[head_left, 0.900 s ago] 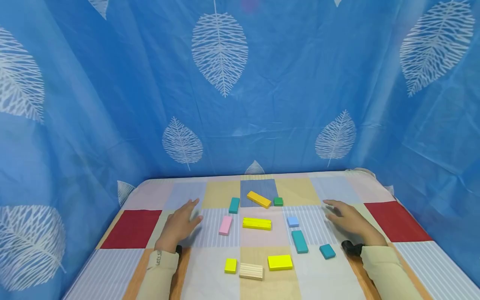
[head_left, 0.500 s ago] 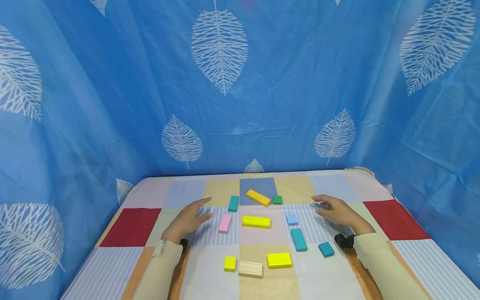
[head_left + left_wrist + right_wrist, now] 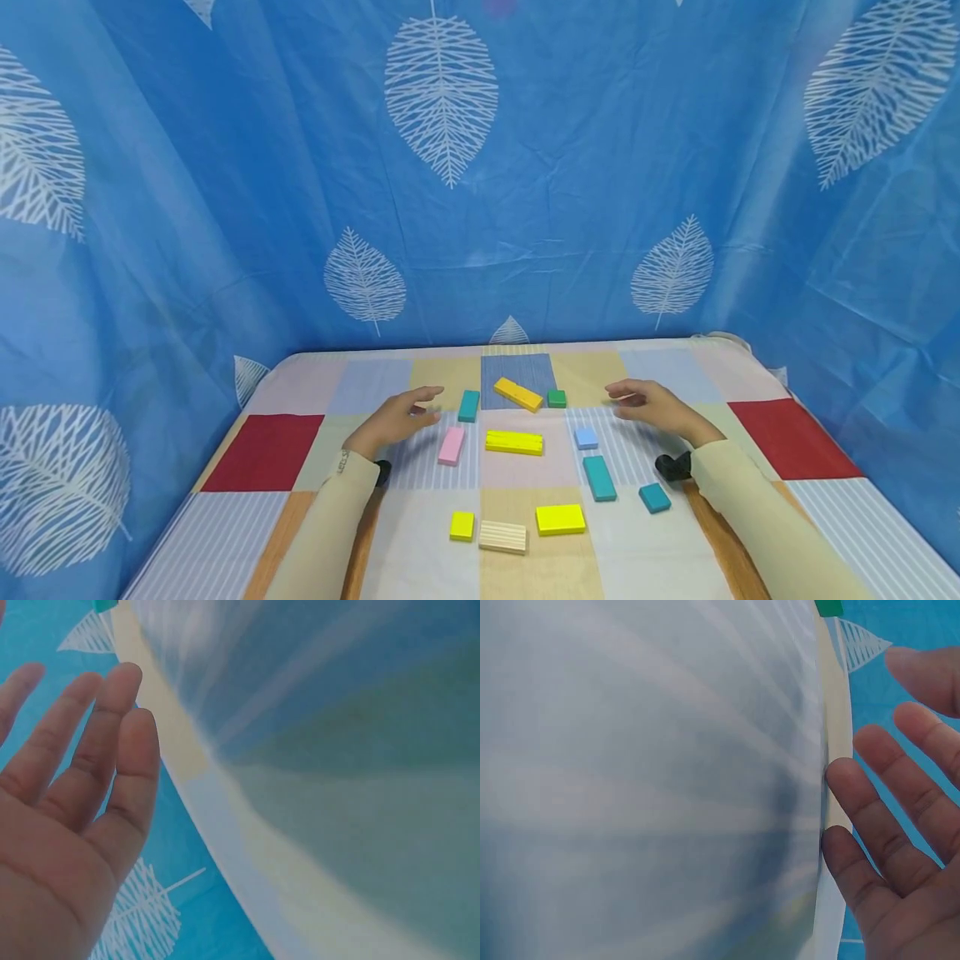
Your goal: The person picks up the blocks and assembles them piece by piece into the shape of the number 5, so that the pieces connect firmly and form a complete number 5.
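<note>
My left hand (image 3: 397,419) hovers over the cloth left of a teal block (image 3: 468,406) and a pink block (image 3: 452,446), holding nothing. In the left wrist view its fingers (image 3: 97,742) are loosely extended. My right hand (image 3: 660,408), also holding nothing, is above the cloth to the right of a small green block (image 3: 557,398) and a light blue block (image 3: 586,437). Its fingers (image 3: 877,802) lie spread and relaxed in the right wrist view. Between the hands sit an orange block (image 3: 518,394) and a long yellow block (image 3: 513,442).
Nearer me lie a small yellow block (image 3: 462,526), a ridged wooden block (image 3: 502,537) and a yellow rectangular block (image 3: 560,519). A long teal block (image 3: 599,478) and a short teal one (image 3: 655,497) are at right. Blue curtains (image 3: 517,208) enclose the patchwork-covered table (image 3: 262,454).
Both hands have moved inward and slightly away from me, the left toward the right and the right toward the left. The blocks stay where they were.
</note>
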Demonstrator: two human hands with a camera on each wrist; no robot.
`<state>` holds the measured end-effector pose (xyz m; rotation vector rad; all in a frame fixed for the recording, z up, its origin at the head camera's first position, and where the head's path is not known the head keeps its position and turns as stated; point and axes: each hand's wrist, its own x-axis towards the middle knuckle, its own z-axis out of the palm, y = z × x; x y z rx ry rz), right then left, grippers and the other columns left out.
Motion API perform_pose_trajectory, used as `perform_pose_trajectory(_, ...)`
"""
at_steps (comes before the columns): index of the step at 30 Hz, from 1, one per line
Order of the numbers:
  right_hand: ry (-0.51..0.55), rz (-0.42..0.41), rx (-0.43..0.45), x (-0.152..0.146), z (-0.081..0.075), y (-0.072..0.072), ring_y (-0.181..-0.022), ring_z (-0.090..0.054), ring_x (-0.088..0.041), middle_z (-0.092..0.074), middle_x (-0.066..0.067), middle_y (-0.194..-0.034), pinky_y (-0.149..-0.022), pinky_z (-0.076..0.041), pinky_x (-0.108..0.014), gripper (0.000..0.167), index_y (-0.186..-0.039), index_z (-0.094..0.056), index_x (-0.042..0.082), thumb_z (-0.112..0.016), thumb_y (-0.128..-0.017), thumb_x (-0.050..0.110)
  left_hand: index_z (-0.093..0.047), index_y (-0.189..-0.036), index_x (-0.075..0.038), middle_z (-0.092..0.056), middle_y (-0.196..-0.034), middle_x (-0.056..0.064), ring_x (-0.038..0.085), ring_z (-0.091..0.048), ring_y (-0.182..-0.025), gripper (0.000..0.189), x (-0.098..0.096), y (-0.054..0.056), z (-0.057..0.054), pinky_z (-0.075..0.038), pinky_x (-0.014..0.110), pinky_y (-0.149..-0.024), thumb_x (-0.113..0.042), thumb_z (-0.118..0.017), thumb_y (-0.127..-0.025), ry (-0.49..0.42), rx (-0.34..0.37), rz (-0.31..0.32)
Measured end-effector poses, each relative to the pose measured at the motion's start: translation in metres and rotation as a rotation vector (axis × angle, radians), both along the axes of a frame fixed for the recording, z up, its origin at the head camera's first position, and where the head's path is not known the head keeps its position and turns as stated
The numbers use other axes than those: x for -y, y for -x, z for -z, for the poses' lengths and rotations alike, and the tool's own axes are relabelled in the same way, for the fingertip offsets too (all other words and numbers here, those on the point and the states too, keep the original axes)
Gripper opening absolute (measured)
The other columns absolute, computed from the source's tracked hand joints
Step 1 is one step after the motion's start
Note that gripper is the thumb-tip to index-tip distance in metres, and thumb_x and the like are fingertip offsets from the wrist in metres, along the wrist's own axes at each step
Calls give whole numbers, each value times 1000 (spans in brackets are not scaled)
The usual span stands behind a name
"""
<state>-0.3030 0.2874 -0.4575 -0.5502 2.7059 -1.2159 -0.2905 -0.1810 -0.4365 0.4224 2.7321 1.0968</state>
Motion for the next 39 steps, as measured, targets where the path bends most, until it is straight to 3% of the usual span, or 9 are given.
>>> perform_pose_trajectory(7, -1, 25, 48, 10, -1, 10, -124, -63, -48, -64, -31, -139, -108, -51, -63, 46, -143, -60, -10, -72, -103, 9, -54, -158, -5, -57, -154, 24, 46, -59, -135, 53, -8, 17, 6, -49, 59, -113, -18, -68, -108, -45, 46, 10)
perform_pose_trajectory(13, 11, -20, 34, 13, -3, 19, -123, -65, -48, -64, -33, -140, -107, -51, -61, 47, -143, -59, -13, -74, -102, 6, -52, -158, -2, -55, -155, 26, 48, -55, -139, 55, -11, 29, 8, -45, 61, -115, -17, -69, -108, -102, 98, 29)
perform_pose_trajectory(20, 30, -77, 23, 20, -6, 26, -122, -66, -50, -64, -36, -138, -107, -52, -61, 47, -140, -59, -17, -75, -100, 3, -52, -156, 2, -54, -155, 29, 48, -51, -143, 57, -15, 40, 7, -47, 59, -114, -17, -71, -106, -58, 129, 95)
perform_pose_trajectory(27, 49, -84, 46, 30, -5, 34, -123, -64, -51, -63, -36, -139, -107, -51, -61, 45, -140, -58, -17, -72, -102, 2, -50, -160, -5, -52, -158, 27, 43, -53, -142, 60, -24, 49, 9, -51, 53, -111, -19, -72, -106, -10, 216, 75)
perform_pose_trajectory(39, 70, -96, 62, 48, -4, 49, -130, -61, -51, -62, -35, -142, -109, -51, -59, 44, -141, -59, -16, -71, -103, 4, -50, -160, -5, -47, -161, 28, 44, -43, -151, 62, -26, 60, 14, -39, 58, -121, -14, -74, -104, -25, 254, 85)
